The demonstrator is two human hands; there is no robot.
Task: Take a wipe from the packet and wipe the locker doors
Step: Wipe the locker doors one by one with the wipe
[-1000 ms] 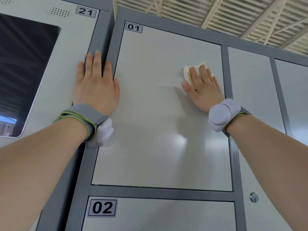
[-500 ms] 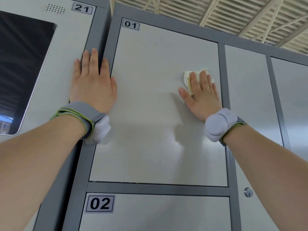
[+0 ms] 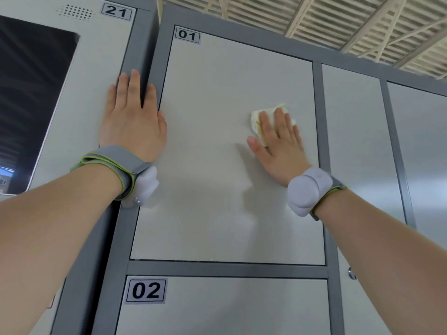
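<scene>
A pale grey locker door marked 01 (image 3: 217, 189) fills the middle of the view. My right hand (image 3: 278, 146) lies flat on its right half and presses a crumpled white wipe (image 3: 256, 122) against it; most of the wipe is hidden under my fingers. My left hand (image 3: 133, 122) is spread flat, empty, across the grey frame post between door 01 and the unit marked 21. Both wrists wear grey bands. The wipe packet is not in view.
Door 02 (image 3: 229, 308) sits below door 01. Further doors (image 3: 358, 141) stand to the right, one with a small round lock (image 3: 351, 273). The unit marked 21 on the left has a dark screen (image 3: 31, 97). A slatted ceiling shows above.
My right hand has slid the wipe down the door by a hand's width. My left hand has stayed in place on the frame post.
</scene>
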